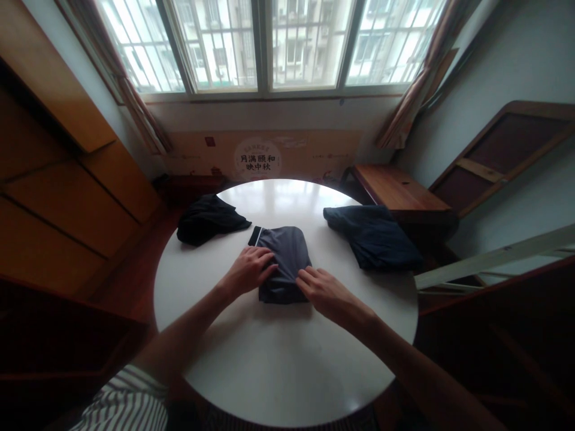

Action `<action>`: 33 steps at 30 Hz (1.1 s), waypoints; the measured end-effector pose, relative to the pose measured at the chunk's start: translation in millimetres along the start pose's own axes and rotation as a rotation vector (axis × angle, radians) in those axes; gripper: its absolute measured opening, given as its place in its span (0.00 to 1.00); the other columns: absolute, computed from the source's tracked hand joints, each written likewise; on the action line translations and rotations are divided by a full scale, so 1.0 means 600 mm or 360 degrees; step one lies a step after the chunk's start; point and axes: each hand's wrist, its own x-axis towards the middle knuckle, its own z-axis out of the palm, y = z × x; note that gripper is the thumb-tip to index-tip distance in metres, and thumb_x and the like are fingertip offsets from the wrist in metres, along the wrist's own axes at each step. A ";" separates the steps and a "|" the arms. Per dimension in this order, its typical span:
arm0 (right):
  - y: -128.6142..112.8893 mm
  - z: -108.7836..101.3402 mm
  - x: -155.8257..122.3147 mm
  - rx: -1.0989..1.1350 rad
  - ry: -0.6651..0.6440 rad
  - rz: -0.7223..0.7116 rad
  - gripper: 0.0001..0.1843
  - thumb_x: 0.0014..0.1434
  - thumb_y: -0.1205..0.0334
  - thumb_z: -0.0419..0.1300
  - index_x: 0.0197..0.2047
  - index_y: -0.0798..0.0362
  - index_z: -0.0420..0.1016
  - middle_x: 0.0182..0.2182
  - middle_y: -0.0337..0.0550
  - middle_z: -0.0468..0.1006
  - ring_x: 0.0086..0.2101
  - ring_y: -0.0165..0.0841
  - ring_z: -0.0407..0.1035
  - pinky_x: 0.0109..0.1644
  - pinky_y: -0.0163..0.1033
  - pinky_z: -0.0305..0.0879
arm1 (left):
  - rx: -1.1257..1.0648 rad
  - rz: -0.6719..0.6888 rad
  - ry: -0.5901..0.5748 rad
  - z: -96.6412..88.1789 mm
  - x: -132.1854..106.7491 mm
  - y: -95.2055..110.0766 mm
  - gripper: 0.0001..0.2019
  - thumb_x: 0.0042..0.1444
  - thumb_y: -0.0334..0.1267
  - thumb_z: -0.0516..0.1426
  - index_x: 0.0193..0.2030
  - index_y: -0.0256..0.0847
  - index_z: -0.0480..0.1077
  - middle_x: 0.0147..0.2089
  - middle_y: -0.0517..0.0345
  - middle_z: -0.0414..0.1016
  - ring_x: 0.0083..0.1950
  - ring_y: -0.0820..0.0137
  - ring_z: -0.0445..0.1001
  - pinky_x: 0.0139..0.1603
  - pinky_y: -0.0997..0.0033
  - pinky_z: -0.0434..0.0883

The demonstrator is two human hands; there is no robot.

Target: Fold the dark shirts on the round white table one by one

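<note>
The folded dark grey garment (pixel 287 254) I'm pressing lies flat near the middle of the round white table (pixel 287 359), longer than it is wide. A white-edged black stripe marks its far left corner, and the soft fabric creases slightly along the fold.

Both the left hand (pixel 247 272) and right hand (pixel 326 293) rested on a folded garment (pixel 287 257) of matt grey cloth, on a smooth, glossy white bench (pixel 287 371). Left of the left hand lay matt black cloth (pixel 211 220); right of the right hand lay matt navy cloth (pixel 372 238), and farther right, a varnished wooden ledge (pixel 398 188).
</note>
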 end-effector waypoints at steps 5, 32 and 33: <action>0.010 -0.012 0.005 0.0202 0.0050 0.0124 0.09 0.66 0.69 0.52 0.37 0.54 0.73 0.37 0.50 0.75 0.38 0.39 0.68 0.41 0.42 0.63 | -0.0069 0.0274 -0.0217 -0.017 -0.007 0.029 0.18 0.62 0.54 0.57 0.37 0.38 0.69 0.36 0.53 0.73 0.37 0.64 0.74 0.38 0.67 0.70; 0.172 0.045 0.155 0.2167 0.0208 0.1371 0.20 0.43 0.53 0.74 0.24 0.54 0.68 0.16 0.36 0.67 0.19 0.28 0.64 0.22 0.33 0.62 | -0.0287 0.0751 -0.0329 0.053 -0.019 0.095 0.27 0.64 0.25 0.48 0.69 0.42 0.58 0.70 0.47 0.61 0.72 0.60 0.55 0.67 0.55 0.64; 0.167 0.040 0.156 0.2227 0.0200 0.1331 0.20 0.42 0.54 0.74 0.24 0.54 0.68 0.16 0.36 0.68 0.19 0.28 0.64 0.22 0.32 0.62 | -0.0333 0.0769 -0.0324 0.051 -0.019 0.094 0.26 0.64 0.25 0.48 0.68 0.43 0.60 0.69 0.49 0.62 0.72 0.60 0.55 0.66 0.55 0.65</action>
